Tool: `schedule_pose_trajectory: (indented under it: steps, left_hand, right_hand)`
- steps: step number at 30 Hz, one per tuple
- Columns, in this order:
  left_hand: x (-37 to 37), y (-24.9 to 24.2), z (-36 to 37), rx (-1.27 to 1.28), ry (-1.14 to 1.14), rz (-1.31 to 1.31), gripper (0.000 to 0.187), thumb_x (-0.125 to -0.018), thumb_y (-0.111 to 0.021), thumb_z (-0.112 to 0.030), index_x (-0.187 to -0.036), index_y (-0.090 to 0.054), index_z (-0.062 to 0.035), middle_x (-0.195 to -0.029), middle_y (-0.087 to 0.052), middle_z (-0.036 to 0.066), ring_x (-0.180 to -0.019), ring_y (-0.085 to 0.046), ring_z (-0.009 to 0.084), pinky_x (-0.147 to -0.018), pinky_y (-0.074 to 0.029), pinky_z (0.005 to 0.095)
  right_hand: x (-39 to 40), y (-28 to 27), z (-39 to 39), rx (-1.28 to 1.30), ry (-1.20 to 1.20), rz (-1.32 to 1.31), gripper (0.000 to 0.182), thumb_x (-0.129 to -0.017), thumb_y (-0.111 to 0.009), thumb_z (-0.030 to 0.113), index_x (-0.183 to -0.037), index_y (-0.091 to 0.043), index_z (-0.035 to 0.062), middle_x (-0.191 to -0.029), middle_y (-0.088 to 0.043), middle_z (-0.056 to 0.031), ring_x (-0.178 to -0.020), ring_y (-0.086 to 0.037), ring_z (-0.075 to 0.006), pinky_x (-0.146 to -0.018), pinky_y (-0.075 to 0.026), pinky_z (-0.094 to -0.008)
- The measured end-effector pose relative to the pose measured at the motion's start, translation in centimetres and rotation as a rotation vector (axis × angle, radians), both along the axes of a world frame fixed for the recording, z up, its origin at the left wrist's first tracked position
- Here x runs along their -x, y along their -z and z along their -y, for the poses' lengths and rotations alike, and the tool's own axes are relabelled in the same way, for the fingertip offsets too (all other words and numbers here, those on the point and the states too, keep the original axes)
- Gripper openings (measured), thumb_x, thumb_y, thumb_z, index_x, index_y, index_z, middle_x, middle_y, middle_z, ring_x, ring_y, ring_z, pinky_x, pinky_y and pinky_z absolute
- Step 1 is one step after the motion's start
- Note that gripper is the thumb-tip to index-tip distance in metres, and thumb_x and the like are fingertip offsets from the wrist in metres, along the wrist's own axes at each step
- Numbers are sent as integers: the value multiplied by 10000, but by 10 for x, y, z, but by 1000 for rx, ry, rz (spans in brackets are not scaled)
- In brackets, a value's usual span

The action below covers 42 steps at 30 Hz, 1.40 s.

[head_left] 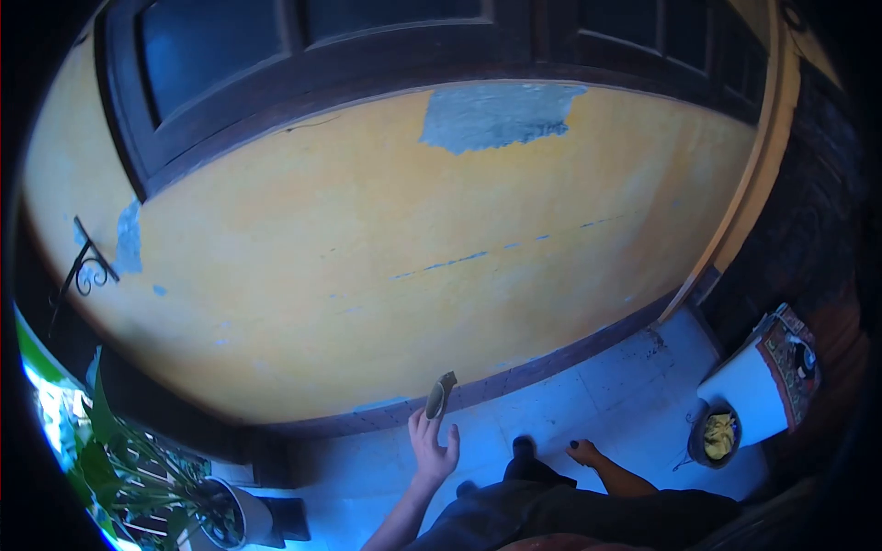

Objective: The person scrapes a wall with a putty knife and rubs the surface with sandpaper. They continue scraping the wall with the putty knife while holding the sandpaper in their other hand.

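My left hand [432, 445] is raised in front of the yellow wall [349, 248], near its base. Its fingers meet the lower end of an oblong olive-grey object [439, 397] with a narrow dark tip; I cannot make out its kind. The thumb stands apart at the right. Lower and further right, my right hand [584, 452] is closed beside my leg. A small dark spot [574, 444] shows at its fingers, too small to name. Grey shows through the wall's paint in a large peeled patch [501, 115] under the window and along a thin slanting line.
A dark-framed window [331, 55] spans the top. On the left are a black scroll bracket [90, 266] and a potted plant [241, 514]. At right, a bucket [714, 434] with yellow stuff inside stands by a white stand [758, 390] with a patterned cloth. Pale tiles [551, 404] cover the floor.
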<state>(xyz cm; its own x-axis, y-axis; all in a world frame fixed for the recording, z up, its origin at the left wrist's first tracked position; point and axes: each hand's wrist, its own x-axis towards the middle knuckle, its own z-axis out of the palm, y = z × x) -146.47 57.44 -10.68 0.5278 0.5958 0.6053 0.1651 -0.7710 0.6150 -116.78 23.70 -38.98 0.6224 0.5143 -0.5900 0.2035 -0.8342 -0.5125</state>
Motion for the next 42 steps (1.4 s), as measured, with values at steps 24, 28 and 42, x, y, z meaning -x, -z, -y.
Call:
schedule_pose_trajectory:
  steps: [24, 28, 42]
  left_hand:
    - [-235, -114, -71, -577, -235, -73, 643, -811, -710, -76, -1438, -584, -5, -1411, -617, 179, -1213, -580, 417, -1030, -466, 525]
    - [-257, -124, -74, -635, -254, -68, 623, -814, -712, -93, -1417, -593, 6, -1375, -625, 184, -1211, -584, 415, -1019, -469, 528]
    - [-281, -123, -81, -656, -383, 13, 565, -831, -706, -95, -1368, -600, 46, -1300, -626, 217, -1188, -585, 435, -995, -476, 536]
  right_hand:
    - [-248, 38, 23, 13, 199, -147, 352, -907, -732, 391, -871, -744, 41, -701, -693, -97, -534, -653, -230, -486, -523, -398]
    - [-291, 56, 35, -167, 474, -149, 341, -893, -707, 349, -794, -692, 23, -632, -650, -98, -513, -638, -227, -465, -511, -404]
    - [-329, -136, -73, -647, 286, -219, 444, -1005, -737, 358, -682, -569, 105, -574, -562, -16, -492, -560, -139, -479, -431, -340]
